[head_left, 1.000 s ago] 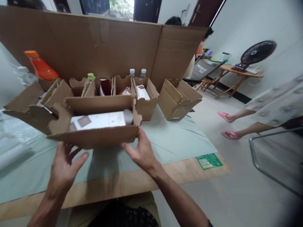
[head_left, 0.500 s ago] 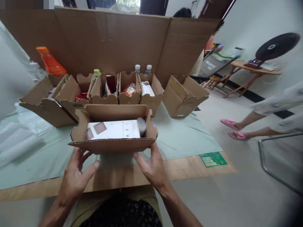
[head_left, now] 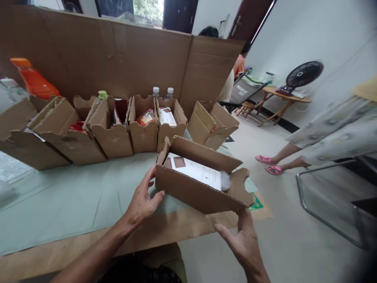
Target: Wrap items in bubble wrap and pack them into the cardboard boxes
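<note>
Over the table's front right part is an open-topped cardboard box (head_left: 188,190), turned at an angle with its right end nearer to me. A flat white carton (head_left: 200,173) with brown squares printed on it lies inside, beside a greyish round-ended item (head_left: 225,181) that looks wrapped in clear plastic. My left hand (head_left: 144,200) has its fingers against the box's left end, thumb at the near side. At the lower right corner my right hand (head_left: 243,239) grips with its fingers partly hidden behind the box and its thumb held away.
Several cardboard boxes (head_left: 114,139) with packets stand in a row behind, one box (head_left: 203,122) apart at right. An orange bottle (head_left: 37,80) leans behind them, before a tall cardboard panel (head_left: 118,59). A person's legs (head_left: 288,155) and a metal frame (head_left: 324,224) are at right.
Both hands have moved the box to the right and turned it, so its right end now points toward me. The camera view has shifted to the right.
</note>
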A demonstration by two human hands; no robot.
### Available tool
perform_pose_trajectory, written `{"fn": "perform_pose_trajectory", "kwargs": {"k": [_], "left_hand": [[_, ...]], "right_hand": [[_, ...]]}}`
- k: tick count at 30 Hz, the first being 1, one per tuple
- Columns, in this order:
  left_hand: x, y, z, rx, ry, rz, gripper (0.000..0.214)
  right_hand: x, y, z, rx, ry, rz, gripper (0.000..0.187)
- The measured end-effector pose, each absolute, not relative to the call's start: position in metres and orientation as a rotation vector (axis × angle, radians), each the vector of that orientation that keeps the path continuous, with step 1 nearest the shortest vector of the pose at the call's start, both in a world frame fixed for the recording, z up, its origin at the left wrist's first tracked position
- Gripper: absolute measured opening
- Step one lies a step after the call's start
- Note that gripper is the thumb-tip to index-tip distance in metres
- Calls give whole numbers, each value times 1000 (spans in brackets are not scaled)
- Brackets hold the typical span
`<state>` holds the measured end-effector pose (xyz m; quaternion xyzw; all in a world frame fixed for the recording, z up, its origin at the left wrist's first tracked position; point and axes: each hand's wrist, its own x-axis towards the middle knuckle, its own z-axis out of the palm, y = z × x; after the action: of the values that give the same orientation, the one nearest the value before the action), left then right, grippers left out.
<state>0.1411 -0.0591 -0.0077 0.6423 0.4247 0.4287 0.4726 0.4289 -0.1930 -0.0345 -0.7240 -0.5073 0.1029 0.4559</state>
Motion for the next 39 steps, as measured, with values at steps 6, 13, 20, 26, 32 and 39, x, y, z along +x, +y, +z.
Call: {"fn": "perform_pose_trajectory", "kwargs": {"k": [6,13,20,26,32,39], "left_hand": [[137,-86,-28,1540,1191,993,75],[179,-59,-31,1590,1076,1030,89],[233,-15,-43,1812,777,829,96],[232,-16,-55,1845,705,768,93],[224,-13,-52,1885,642,745,90],[227,-12,-58,1891,619,774,92]], "right_hand": [[466,-146,-46,-1620,-1338,552,76],[457,-145,-47,-1677,-1183,377,76],[401,-145,-42,-1680,-927,8,110],[377,-134,-48,-1647,-1010,36,120],[370,-130,-52,-1635,-1052,-40,107],[372,-122,-51,-1658,-1075,-48,105]]}}
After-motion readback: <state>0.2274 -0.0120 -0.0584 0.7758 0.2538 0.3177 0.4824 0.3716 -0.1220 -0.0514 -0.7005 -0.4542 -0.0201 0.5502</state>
